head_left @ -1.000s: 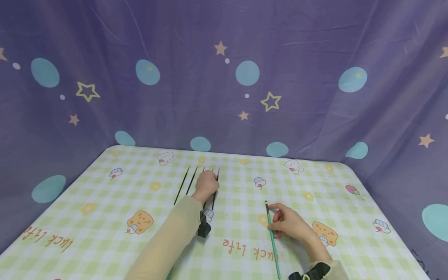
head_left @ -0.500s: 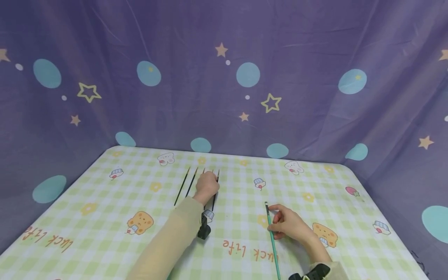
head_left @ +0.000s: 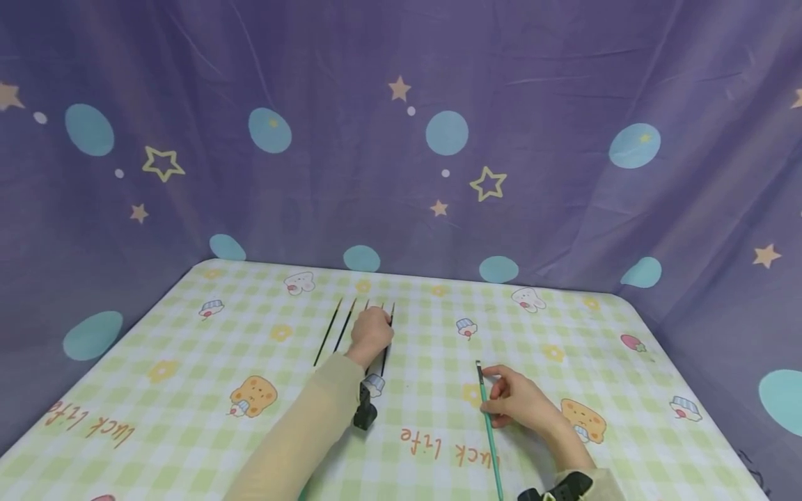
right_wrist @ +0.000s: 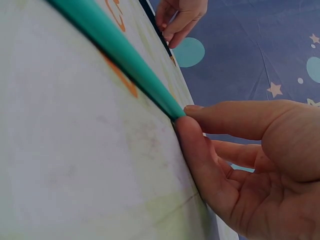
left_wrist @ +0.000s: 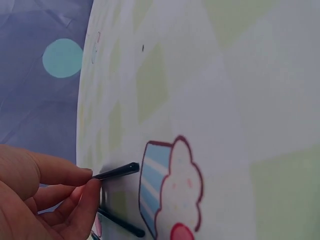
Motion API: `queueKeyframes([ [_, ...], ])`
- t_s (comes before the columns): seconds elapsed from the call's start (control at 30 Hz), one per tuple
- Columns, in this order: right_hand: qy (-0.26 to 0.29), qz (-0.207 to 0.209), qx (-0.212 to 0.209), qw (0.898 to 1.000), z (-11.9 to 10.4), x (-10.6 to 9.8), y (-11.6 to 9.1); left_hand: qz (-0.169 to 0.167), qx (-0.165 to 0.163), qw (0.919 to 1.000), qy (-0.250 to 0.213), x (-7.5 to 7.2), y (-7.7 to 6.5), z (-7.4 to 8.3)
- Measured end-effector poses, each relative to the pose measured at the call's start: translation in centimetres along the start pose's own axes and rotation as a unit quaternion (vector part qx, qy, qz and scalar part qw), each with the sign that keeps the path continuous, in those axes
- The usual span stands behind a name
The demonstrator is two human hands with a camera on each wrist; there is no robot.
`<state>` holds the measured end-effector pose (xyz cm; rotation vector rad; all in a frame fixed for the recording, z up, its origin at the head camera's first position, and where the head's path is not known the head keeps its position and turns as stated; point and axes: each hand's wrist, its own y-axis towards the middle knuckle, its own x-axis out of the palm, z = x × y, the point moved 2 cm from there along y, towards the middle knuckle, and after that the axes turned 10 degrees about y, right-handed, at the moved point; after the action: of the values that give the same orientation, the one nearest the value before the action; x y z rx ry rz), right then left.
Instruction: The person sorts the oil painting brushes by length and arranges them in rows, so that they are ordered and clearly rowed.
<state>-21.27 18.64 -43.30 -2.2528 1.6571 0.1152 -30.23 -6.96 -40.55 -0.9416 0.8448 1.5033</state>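
Several thin black paintbrushes (head_left: 328,332) lie side by side at the left middle of the table, tips toward the back. My left hand (head_left: 371,335) is over the right-hand ones and hides parts of them. In the left wrist view, its thumb and fingers pinch one black paintbrush (left_wrist: 120,171) near the handle, while another black handle (left_wrist: 125,224) lies just beside it. Right of centre, my right hand (head_left: 516,398) pinches a green paintbrush (head_left: 491,438) between thumb and index finger, below its dark ferrule. The green handle (right_wrist: 120,47) runs across the right wrist view toward the fingertips.
A green-and-white checked cloth (head_left: 432,348) with cartoon prints covers the table. Behind the far edge hangs a purple curtain (head_left: 351,174) with stars and blue spots. A bit of green shows beside the left sleeve (head_left: 294,431) at the bottom edge.
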Motion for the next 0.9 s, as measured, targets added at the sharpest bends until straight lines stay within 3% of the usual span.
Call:
queueKeyframes([
  [0.17,-0.006,0.006,0.004,1.0,-0.1,0.1,0.1,0.004,0.008,1.0,0.0,-0.4,-0.2,-0.3],
  [0.47,-0.002,0.001,-0.005,1.0,-0.3,0.1,-0.2,0.014,0.036,0.9992,-0.004,-1.3,-1.9,-1.6],
  [0.9,-0.026,0.01,-0.007,1.0,-0.4,0.3,-0.1,0.008,0.048,0.9976,-0.049,-4.4,-5.0,-4.6],
])
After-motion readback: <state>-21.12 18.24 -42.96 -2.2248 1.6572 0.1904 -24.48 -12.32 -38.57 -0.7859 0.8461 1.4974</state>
